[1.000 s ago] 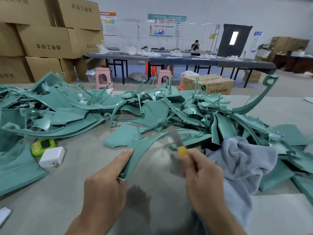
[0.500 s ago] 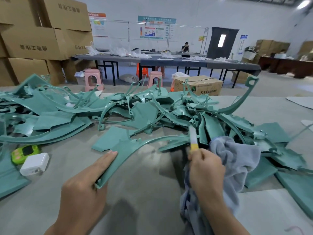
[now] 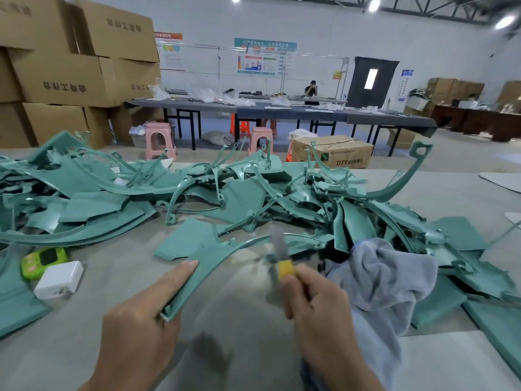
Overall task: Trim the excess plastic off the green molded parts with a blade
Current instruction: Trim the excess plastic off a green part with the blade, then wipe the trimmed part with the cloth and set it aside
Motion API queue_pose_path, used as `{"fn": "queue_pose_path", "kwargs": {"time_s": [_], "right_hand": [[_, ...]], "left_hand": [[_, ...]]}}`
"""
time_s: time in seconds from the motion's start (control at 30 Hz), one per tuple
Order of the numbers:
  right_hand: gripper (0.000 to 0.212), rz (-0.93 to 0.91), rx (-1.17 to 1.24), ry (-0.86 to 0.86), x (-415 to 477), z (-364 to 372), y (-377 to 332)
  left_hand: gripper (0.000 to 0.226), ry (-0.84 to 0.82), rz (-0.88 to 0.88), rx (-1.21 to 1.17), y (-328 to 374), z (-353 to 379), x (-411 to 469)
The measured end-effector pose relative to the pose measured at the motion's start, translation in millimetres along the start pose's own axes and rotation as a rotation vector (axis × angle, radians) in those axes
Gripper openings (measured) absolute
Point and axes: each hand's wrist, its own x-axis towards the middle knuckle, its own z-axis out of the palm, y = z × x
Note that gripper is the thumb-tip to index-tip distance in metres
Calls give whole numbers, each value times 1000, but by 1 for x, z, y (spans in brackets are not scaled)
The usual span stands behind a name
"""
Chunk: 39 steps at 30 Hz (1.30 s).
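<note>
My left hand [image 3: 141, 320] grips the near end of a long curved green molded part [image 3: 214, 261], which arcs up and to the right above the table. My right hand [image 3: 315, 309] grips a yellow-handled blade [image 3: 283, 263]. The blade is blurred and points up beside the part's inner edge; I cannot tell whether it touches the part. A big heap of green molded parts [image 3: 253, 193] covers the table behind both hands.
A grey cloth [image 3: 389, 275] lies right of my right hand. A white charger [image 3: 59, 279] and a green gadget [image 3: 43, 261] sit at the left. Cardboard boxes [image 3: 70, 74] are stacked at the back left, and a box [image 3: 335, 152] stands behind the table.
The blade has swung left and back toward me along the curved part. My left hand keeps its grip on the part. The camera has tilted up slightly.
</note>
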Motion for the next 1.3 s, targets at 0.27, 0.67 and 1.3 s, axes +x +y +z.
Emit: {"fn": "queue_pose_path", "kwargs": {"time_s": [0.27, 0.67, 1.3], "right_hand": [[32, 131, 39, 242, 8, -10, 7], [27, -21, -103, 1, -7, 7, -13], [37, 178, -456, -124, 3, -4, -3]], "left_hand": [[62, 17, -41, 71, 2, -1, 4], [74, 58, -22, 177, -5, 14, -1], [29, 302, -600, -483, 3, 7, 4]]}}
